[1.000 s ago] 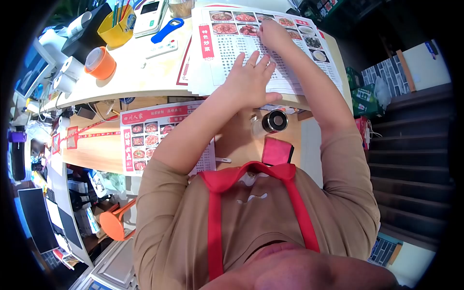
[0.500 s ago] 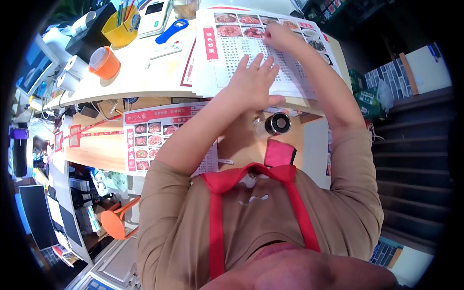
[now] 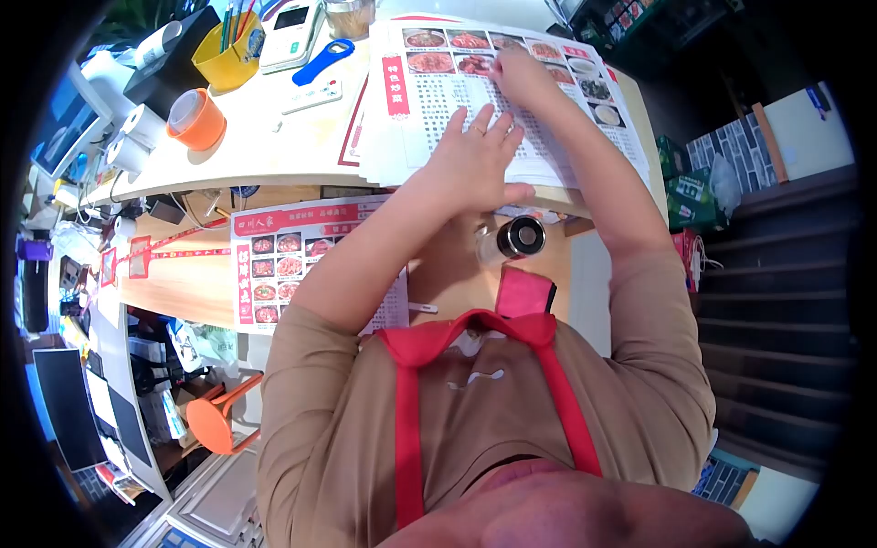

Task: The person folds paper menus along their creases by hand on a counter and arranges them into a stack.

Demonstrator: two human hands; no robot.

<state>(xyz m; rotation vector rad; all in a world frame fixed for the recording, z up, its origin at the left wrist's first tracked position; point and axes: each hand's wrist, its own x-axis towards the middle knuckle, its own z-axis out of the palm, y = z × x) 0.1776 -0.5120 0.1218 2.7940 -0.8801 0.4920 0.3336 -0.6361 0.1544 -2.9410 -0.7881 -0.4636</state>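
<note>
A stack of printed menu sheets with food photos and red headings lies on the raised counter. My left hand rests flat on the sheets near their front edge, fingers spread, a ring on one finger. Farther up the same page, my right hand is closed, its curled fingertips against the paper just under the row of photos. Whatever those fingers might hold is hidden. On the lower desk another menu sheet lies partly under my left forearm. A glass jar with a black and silver lid stands below the counter edge.
Left on the counter are an orange cup, a yellow pen holder, a card terminal, a blue bottle opener and a white remote-like device. A pink cloth-like item lies near my chest.
My right hand has shifted slightly down and left over the page, uncovering a little more of the photos at the right. My left hand stays nearly in place.
</note>
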